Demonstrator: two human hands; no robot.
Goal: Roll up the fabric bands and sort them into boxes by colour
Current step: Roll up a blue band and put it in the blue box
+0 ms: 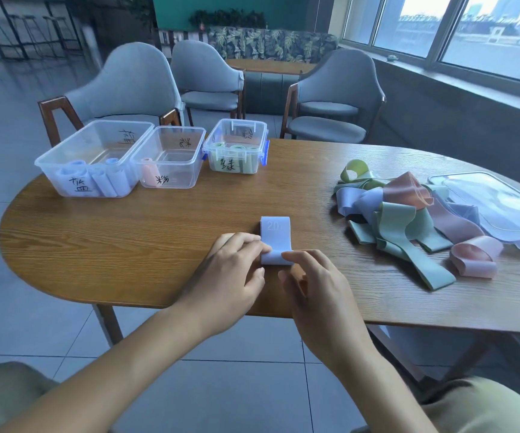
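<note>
The blue band [275, 240] runs toward twelve o'clock from both hands. The left hand [232, 270] and right hand [310, 282] pinch its rolled near end.

Blue band [275, 240] flat on table (near end part-rolled), "20" printed.

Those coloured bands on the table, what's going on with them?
A person is rolling a blue band on the table, left hand and right hand pinching its near end. Three clear boxes already hold blue, pink and green rolls. A loose pile of bands waits on the right.
</note>
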